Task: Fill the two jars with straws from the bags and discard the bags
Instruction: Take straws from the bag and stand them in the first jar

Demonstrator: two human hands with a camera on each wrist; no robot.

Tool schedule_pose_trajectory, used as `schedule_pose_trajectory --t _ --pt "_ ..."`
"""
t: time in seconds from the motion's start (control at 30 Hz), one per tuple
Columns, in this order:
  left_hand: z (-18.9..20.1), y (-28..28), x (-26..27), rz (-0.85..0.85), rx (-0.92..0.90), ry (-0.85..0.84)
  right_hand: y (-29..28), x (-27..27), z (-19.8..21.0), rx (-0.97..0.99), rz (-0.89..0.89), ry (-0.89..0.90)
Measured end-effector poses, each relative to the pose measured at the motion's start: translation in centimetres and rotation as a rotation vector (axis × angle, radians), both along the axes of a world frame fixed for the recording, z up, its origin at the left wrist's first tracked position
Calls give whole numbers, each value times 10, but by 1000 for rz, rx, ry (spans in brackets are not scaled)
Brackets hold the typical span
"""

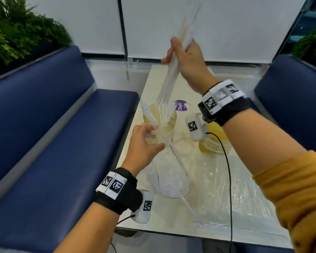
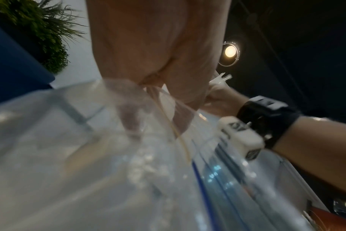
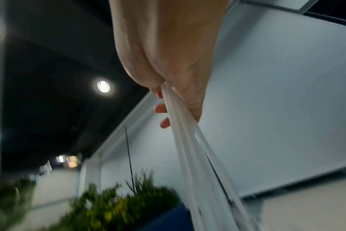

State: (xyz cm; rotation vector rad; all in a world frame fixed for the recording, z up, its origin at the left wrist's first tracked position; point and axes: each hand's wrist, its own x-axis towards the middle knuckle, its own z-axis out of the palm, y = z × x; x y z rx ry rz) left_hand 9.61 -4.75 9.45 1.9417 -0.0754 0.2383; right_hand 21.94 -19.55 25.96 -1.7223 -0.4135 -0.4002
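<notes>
My right hand (image 1: 179,50) is raised over the table and grips a bundle of white straws (image 1: 171,75); their lower ends hang just above the mouth of the left glass jar (image 1: 161,125), which holds several straws. The right wrist view shows the fingers (image 3: 164,109) curled round the straws (image 3: 188,148). My left hand (image 1: 150,141) pinches the top of a clear plastic bag (image 1: 171,179) beside that jar; the bag (image 2: 109,156) hangs below my left hand (image 2: 148,81). The second jar (image 1: 213,143) stands to the right, partly hidden by my right wrist camera.
Another clear bag (image 1: 226,189) lies flat on the pale table (image 1: 171,223), with one loose straw (image 1: 188,204) near it. A purple sticker (image 1: 181,105) sits behind the jars. Blue benches (image 1: 62,143) flank the table, and plants (image 1: 16,33) stand behind the left one.
</notes>
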Motion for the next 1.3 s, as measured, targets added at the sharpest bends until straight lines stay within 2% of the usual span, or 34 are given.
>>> schedule_pose_trajectory --t 0.13,0.23,0.4,0.47,0.53,0.6,0.67,0.77,0.83,0.97,1.0,1.07,1.13,1.23,1.3 --pt "6 9 -1 -5 7 15 21 38 -68 -161 12 148" --pt "9 15 -1 7 -2 40 31 47 -108 -181 34 237" --pt "11 22 0 14 -25 56 26 56 -146 -328 -117 384" --pt "12 23 1 18 -50 69 22 54 -143 -266 -116 317" --pt "13 23 3 20 -73 81 20 54 -136 -215 -136 132" --pt "14 22 5 17 -80 83 19 52 -129 -314 -193 -77" --pt "15 20 8 15 -86 84 19 54 -128 -519 -203 -178" --pt "15 18 11 19 -104 90 16 55 -140 -935 -125 -66" --pt "16 16 14 29 -124 101 11 50 -148 -1104 -113 22" --pt "17 10 20 44 -154 115 -9 27 -121 -901 -163 -95" --pt "18 8 22 44 -157 119 -20 21 -111 -909 -149 -109" --pt "19 6 25 45 -180 126 -44 6 -93 -1073 -107 -94" --pt "18 3 29 60 -199 133 -68 -16 -84 -1203 -39 0" --pt "20 -3 33 107 -267 147 -95 -53 -87 -1106 198 287" --pt "23 -9 35 138 -307 166 -108 -73 -91 -1028 300 368"
